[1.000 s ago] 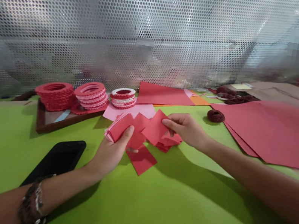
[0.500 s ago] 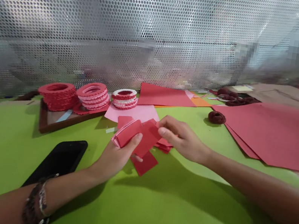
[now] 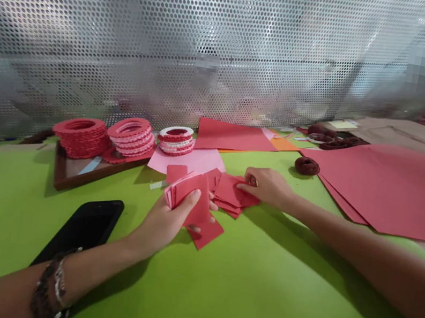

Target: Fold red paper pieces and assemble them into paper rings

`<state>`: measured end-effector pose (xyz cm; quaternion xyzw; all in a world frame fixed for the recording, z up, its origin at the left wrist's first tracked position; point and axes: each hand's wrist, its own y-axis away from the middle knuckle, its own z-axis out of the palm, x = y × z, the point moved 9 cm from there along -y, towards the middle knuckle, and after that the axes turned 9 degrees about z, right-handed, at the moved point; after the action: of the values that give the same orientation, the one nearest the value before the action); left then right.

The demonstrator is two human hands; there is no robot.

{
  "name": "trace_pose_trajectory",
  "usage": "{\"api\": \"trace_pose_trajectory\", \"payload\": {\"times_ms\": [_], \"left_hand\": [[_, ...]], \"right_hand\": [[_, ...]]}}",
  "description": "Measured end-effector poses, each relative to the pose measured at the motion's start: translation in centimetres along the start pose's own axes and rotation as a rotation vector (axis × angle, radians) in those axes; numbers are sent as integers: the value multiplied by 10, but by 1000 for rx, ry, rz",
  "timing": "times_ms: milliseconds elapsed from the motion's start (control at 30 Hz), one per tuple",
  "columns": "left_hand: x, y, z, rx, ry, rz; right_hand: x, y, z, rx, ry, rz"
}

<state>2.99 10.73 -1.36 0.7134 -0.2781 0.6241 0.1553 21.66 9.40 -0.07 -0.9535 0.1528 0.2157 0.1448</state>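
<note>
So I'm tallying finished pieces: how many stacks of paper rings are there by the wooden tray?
3: a red stack at the left, a red-and-pink stack in the middle, a red-and-white stack at the right. More may lie blurred far right.

**A green table spread with red paper**

The table [image 3: 253, 307] has a bright green top. At its middle lies a loose pile of small red paper squares [image 3: 230, 197], with a pink sheet [image 3: 191, 160] just behind it. A black phone [image 3: 80, 229] lies flat to the left, near a wooden tray [image 3: 72, 171] at the back. Large red sheets [image 3: 395, 189] overlap on the right. A dark red coil [image 3: 306, 165] sits near their edge, and a red sheet [image 3: 230, 135] with an orange sheet [image 3: 283, 144] beside it lies at the back.
</note>
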Motion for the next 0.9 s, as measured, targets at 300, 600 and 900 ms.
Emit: {"api": "trace_pose_trajectory", "payload": {"times_ms": [300, 600, 900], "left_hand": [[17, -5, -6, 45, -222, 222], [21, -6, 3, -63, -210, 333], [13, 3, -7, 117, -149, -5]], "right_hand": [[-77, 49, 7, -208, -540, -281], [-75, 49, 16, -192, -788, -208], [-72, 45, 8, -284, -805, -204]]}}
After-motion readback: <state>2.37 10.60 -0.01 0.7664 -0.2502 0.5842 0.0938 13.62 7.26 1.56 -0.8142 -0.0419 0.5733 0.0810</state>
